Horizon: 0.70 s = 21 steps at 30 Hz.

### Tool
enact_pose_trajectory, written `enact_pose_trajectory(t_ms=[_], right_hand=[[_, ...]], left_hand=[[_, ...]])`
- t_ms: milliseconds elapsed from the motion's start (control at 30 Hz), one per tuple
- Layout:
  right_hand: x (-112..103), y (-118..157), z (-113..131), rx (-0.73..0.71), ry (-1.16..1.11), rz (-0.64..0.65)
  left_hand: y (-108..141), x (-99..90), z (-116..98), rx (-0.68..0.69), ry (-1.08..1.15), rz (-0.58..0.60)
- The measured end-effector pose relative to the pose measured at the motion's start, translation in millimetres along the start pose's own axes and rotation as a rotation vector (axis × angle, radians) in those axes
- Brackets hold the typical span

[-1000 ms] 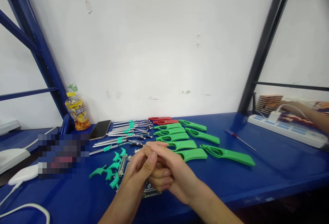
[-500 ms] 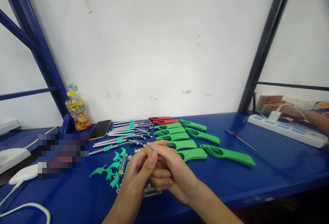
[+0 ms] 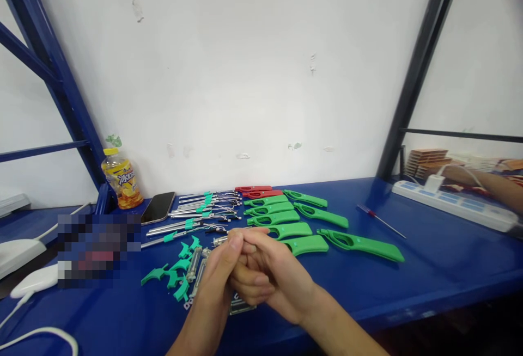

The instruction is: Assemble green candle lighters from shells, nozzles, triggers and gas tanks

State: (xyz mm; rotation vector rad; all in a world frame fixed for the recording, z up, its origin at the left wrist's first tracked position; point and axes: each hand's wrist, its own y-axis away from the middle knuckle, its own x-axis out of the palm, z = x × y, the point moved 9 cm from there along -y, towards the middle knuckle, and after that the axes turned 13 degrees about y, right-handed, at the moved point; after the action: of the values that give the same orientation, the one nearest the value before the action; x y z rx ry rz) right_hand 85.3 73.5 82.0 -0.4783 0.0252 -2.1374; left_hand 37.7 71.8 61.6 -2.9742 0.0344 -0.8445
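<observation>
My left hand (image 3: 218,274) and my right hand (image 3: 273,271) are clasped together over the near middle of the blue table (image 3: 327,301). Their fingers curl against each other, and no object shows between them. Just left of them lie teal trigger pieces (image 3: 180,264) and clear lighter tanks (image 3: 194,264), partly covered by my hands. Behind are metal rods with teal clips and wires (image 3: 202,209). Green lighter shells (image 3: 362,244) spread out behind and to the right, with red shells (image 3: 261,193) at the back.
At the back left stand a drink bottle (image 3: 122,179) and a phone (image 3: 158,207). A screwdriver (image 3: 382,221) lies at the right, before a white power strip (image 3: 453,206). White cables (image 3: 49,334) run along the left. Another person's arm (image 3: 482,179) shows at far right.
My left thumb has shifted up and is straighter against my right fingers. The hands stay clasped in nearly the same place, and the view has moved slightly.
</observation>
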Motion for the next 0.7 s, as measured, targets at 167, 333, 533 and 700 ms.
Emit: enact_pose_trajectory(t_ms=[167, 333, 533, 700], right_hand=[[1.2, 0.0, 3.3, -0.028, -0.015, 0.016], [1.6, 0.5, 5.4, -0.044, -0.012, 0.011], [2.7, 1.5, 8.2, -0.054, 0.012, -0.012], [2.3, 1.7, 8.8, -0.065, 0.028, -0.021]], left_hand=[[4.9, 6.4, -2.8, -0.022, 0.012, -0.03], [5.3, 8.0, -1.9, -0.019, 0.096, -0.03], [2.6, 3.7, 5.8, -0.067, 0.165, 0.021], [-0.9, 1.6, 7.4, -0.048, 0.221, 0.045]])
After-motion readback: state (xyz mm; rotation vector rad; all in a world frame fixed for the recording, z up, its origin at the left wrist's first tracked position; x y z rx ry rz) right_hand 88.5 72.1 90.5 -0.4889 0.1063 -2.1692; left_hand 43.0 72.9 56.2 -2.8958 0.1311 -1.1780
